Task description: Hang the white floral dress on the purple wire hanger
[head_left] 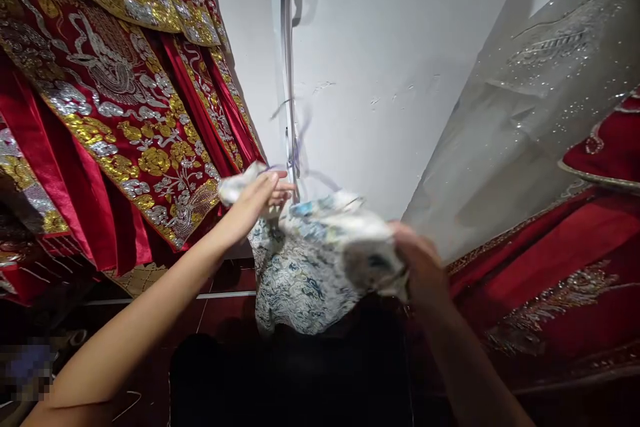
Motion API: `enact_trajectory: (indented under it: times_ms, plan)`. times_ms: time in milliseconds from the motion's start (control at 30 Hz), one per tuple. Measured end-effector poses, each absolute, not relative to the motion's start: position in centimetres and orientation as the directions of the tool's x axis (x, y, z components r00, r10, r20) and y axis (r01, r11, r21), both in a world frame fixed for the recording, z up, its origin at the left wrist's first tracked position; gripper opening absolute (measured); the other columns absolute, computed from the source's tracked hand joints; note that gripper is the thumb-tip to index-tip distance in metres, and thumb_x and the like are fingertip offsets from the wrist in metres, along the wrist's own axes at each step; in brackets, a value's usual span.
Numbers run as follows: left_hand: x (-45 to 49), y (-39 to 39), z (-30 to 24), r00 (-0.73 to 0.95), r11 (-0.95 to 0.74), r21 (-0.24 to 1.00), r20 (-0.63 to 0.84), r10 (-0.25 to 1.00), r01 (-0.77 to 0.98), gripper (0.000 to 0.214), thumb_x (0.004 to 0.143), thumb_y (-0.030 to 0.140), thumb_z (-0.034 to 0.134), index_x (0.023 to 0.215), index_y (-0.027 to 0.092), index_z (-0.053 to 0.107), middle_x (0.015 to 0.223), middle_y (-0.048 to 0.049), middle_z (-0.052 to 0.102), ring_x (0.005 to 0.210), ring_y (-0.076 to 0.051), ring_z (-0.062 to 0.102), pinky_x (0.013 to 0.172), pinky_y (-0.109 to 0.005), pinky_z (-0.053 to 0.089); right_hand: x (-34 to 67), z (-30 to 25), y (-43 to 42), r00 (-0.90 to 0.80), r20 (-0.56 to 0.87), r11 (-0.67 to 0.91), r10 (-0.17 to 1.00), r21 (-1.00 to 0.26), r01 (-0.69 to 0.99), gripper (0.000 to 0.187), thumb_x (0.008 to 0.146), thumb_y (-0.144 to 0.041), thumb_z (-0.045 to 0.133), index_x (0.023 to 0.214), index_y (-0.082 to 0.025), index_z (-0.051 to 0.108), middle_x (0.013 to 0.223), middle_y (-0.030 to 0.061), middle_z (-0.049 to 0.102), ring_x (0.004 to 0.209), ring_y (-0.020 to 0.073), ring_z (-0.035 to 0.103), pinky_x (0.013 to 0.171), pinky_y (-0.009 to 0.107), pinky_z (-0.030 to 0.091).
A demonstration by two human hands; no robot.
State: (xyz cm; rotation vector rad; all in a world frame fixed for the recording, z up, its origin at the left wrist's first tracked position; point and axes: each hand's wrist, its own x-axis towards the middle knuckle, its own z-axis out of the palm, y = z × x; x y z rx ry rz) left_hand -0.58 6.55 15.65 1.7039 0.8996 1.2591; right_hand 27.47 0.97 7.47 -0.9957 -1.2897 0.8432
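A white garment [300,280] with a blue-grey swirling floral print hangs in front of me at the middle of the view. My left hand [265,193] is at its upper left, fingers closed on the cloth, with a bunch of the same pale fabric above the wrist. Close to those fingers shows a thin purplish strip, too blurred to name. At the garment's right end, my right hand [420,257] grips a gathered part that looks like a sleeve, its dark opening facing me. Motion smears this hand and the cloth near it.
Red robes [150,113] with gold and silver embroidery hang on the left. To the right are a sheer sparkling covering [520,113] and red embroidered cloth [565,293]. A white wall [370,47] with a vertical metal strip [287,33] stands ahead; below is dark red floor [210,313].
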Motion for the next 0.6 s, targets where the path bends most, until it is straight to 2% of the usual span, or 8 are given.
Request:
enact_trajectory:
  times_ms: [33, 100, 167, 267, 333, 400, 500, 600]
  plan:
    - [-0.3, 5.8, 15.3, 0.291, -0.28, 0.96, 0.271, 0.918, -0.013, 0.04, 0.1, 0.046, 0.037, 0.113, 0.015, 0.059, 0.102, -0.0129, 0.068, 0.088, -0.019, 0.065, 0.08, -0.037, 0.055, 26.4, 7.1, -0.3, -0.131, 0.362, 0.376, 0.923, -0.92, 0.107, 0.041, 0.088, -0.061, 0.056, 0.098, -0.025, 0.072, 0.085, 0.0068, 0.069, 0.078, 0.0251, 0.065, 0.066, 0.035, 0.055]
    - [-0.6, 4.4, 14.9, 0.354, -0.066, 0.995, 0.087, 0.931, -0.07, 0.039, 0.099, 0.047, 0.039, 0.108, 0.015, 0.061, 0.101, -0.0142, 0.068, 0.075, -0.016, 0.064, 0.068, -0.033, 0.056, 24.6, 7.0, -1.8, -0.583, 0.275, 0.451, 0.765, -0.874, 0.181, 0.047, 0.092, -0.062, 0.046, 0.11, -0.027, 0.072, 0.099, 0.0089, 0.07, 0.087, 0.0269, 0.065, 0.079, 0.039, 0.054]
    - [-1.8, 3.0, 14.7, 0.419, 0.059, 0.998, -0.052, 0.906, -0.003, 0.034, 0.095, 0.046, 0.049, 0.102, 0.015, 0.063, 0.093, -0.0119, 0.068, 0.053, -0.009, 0.05, 0.048, -0.024, 0.046, 23.6, 7.2, -1.6, -0.745, 0.197, 0.509, 0.637, -0.834, 0.214, 0.05, 0.097, -0.059, 0.037, 0.119, -0.028, 0.069, 0.112, 0.0087, 0.069, 0.1, 0.0275, 0.064, 0.093, 0.041, 0.049]
    - [-4.4, 1.3, 15.2, 0.511, 0.088, 0.975, -0.183, 0.84, 0.205, 0.034, 0.091, 0.045, 0.058, 0.11, 0.017, 0.065, 0.078, -0.0047, 0.065, 0.041, -0.004, 0.027, 0.037, -0.02, 0.027, 23.6, 7.4, 1.4, -0.537, 0.248, 0.474, 0.806, -0.814, 0.334, 0.044, 0.099, -0.053, 0.039, 0.125, -0.028, 0.065, 0.126, 0.0079, 0.064, 0.116, 0.0288, 0.059, 0.101, 0.043, 0.044]
    - [-6.0, 0.7, 15.9, 0.539, -0.043, 0.927, -0.179, 0.823, 0.373, 0.034, 0.091, 0.046, 0.058, 0.109, 0.019, 0.068, 0.075, -0.0032, 0.065, 0.044, -0.006, 0.035, 0.041, -0.021, 0.033, 23.9, 7.4, 4.2, -0.315, 0.333, 0.443, 0.889, -0.801, 0.403, 0.046, 0.094, -0.05, 0.051, 0.136, -0.031, 0.055, 0.142, 0.007, 0.053, 0.129, 0.0302, 0.05, 0.106, 0.044, 0.04]
    - [-7.1, 0.8, 16.7, 0.543, -0.228, 0.842, -0.09, 0.835, 0.489, 0.033, 0.092, 0.046, 0.056, 0.093, 0.018, 0.072, 0.075, -0.0041, 0.066, 0.057, -0.011, 0.052, 0.053, -0.023, 0.045, 23.8, 7.4, 6.7, -0.246, 0.425, 0.491, 0.871, -0.767, 0.413, 0.056, 0.089, -0.048, 0.061, 0.142, -0.032, 0.049, 0.15, 0.0058, 0.045, 0.136, 0.0304, 0.043, 0.11, 0.042, 0.036]
    - [-8.2, 2.2, 17.6, 0.473, -0.378, 0.748, 0.098, 0.875, 0.545, 0.035, 0.091, 0.047, 0.056, 0.08, 0.017, 0.071, 0.074, -0.0053, 0.068, 0.071, -0.017, 0.063, 0.067, -0.028, 0.052, 23.2, 7.7, 8.9, -0.442, 0.364, 0.517, 0.82, -0.802, 0.299, 0.039, 0.09, -0.05, 0.06, 0.116, -0.022, 0.069, 0.123, 0.0085, 0.066, 0.116, 0.0287, 0.059, 0.099, 0.039, 0.045]
    - [-8.8, 3.8, 17.9, 0.228, -0.465, 0.658, 0.417, 0.88, 0.592, 0.032, 0.088, 0.045, 0.062, 0.1, 0.016, 0.068, 0.081, -0.0062, 0.07, 0.074, -0.019, 0.065, 0.069, -0.032, 0.054, 22.9, 8.5, 10.2, -0.513, 0.227, 0.342, 0.828, -0.929, 0.141, 0.041, 0.086, -0.055, 0.063, 0.089, -0.016, 0.073, 0.087, 0.0069, 0.073, 0.082, 0.0245, 0.068, 0.075, 0.034, 0.052]
